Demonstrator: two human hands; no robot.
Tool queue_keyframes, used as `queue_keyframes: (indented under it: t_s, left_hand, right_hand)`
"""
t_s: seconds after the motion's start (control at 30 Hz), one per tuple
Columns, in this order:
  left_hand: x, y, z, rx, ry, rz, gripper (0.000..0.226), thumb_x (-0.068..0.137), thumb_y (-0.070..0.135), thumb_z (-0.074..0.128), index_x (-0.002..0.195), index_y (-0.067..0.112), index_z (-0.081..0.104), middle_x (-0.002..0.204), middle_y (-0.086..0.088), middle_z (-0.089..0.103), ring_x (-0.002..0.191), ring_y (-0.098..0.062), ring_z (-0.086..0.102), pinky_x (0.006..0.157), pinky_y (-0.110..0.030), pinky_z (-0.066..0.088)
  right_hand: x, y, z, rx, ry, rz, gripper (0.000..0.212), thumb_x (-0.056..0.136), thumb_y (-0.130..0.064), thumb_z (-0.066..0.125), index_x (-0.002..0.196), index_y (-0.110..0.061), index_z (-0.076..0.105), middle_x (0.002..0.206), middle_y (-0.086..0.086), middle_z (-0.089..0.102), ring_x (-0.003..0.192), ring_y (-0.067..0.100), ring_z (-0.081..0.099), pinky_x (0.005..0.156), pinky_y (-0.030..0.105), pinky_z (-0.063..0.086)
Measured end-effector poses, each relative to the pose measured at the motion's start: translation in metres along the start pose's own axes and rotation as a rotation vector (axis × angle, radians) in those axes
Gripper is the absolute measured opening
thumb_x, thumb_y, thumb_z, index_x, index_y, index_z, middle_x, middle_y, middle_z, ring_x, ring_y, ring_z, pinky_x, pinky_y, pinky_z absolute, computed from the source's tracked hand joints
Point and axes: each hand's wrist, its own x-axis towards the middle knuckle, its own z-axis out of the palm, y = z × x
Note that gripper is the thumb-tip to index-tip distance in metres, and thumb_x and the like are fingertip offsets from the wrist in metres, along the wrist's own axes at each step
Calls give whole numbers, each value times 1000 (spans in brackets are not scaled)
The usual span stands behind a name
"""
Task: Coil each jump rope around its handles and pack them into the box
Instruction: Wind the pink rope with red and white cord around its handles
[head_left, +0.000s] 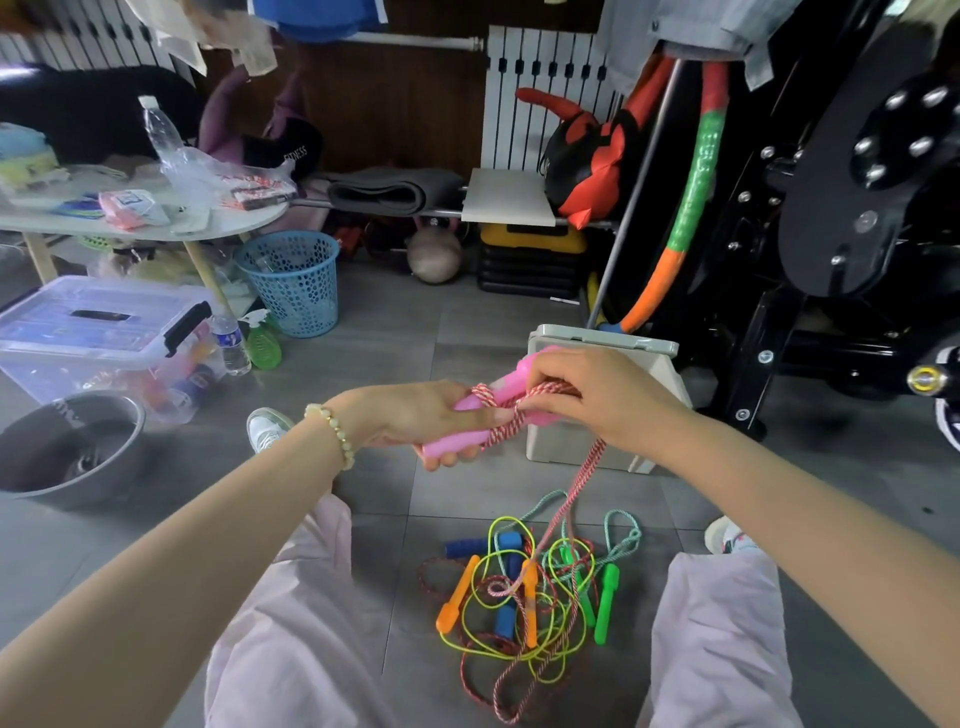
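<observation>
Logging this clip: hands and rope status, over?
Left hand grips pink handles. Right hand pinches red-white rope wrapped round them. Tail runs into other ropes tangled on floor. Box behind hands.

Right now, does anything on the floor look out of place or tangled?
Yes. The loose ropes lie in one tangled heap on the floor. The red-white cord from the pink handles runs into that heap and may snag.

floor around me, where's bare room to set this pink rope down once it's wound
Bare tile between the blue basket and the white box, and between the metal bowl and your left shoe. The rope pile in front of you is crowded.
</observation>
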Motion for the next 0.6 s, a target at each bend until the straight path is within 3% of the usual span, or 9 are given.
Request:
queue_keyframes:
  t_s: [0.1,0.2,0.27,0.37,0.43,0.6]
  left_hand:
    - [-1,7,-4,33,4,11,26,95,40,50,86,15,52,65,2,56,47,-9,50,45,-21,43]
    - [1,12,-1,182,43,-14,38,91,46,54,95,8,57,67,-1,58,49,-12,53,46,-22,46]
    - [3,16,3,316,74,-7,45,90,50,56,100,6,60,65,-2,59,47,-15,55,45,-22,46]
    - [3,20,7,424,137,29,46,89,53,54,98,9,63,60,2,61,38,-10,54,43,-20,45]
    - [2,22,7,431,186,43,51,87,57,54,94,7,65,59,0,61,36,-10,53,41,-21,44]
    - [-1,23,9,557,152,31,50,85,57,57,89,8,64,55,-1,58,36,-11,50,38,-21,42]
  right_hand:
    - [3,1,-3,20,-5,31,14,90,-26,60,82,-15,61,76,0,57,70,14,50,63,21,36]
    - [6,-9,-2,-121,-111,11,16,94,-24,52,95,-12,62,92,0,59,89,19,54,77,36,41]
    - [7,-15,-2,-267,-132,-20,13,94,-27,50,94,-16,56,90,-6,53,89,19,54,72,33,37]
    - [5,-16,-13,-424,-28,-67,20,91,-41,51,82,-24,46,80,-10,48,82,16,51,61,31,22]
    - [5,-11,-19,-354,-15,-52,25,88,-45,55,75,-25,49,71,-9,48,73,12,47,60,30,22]
    - [8,-8,-15,-83,-248,7,45,87,-47,57,56,-16,48,50,-2,37,50,12,36,51,25,25]
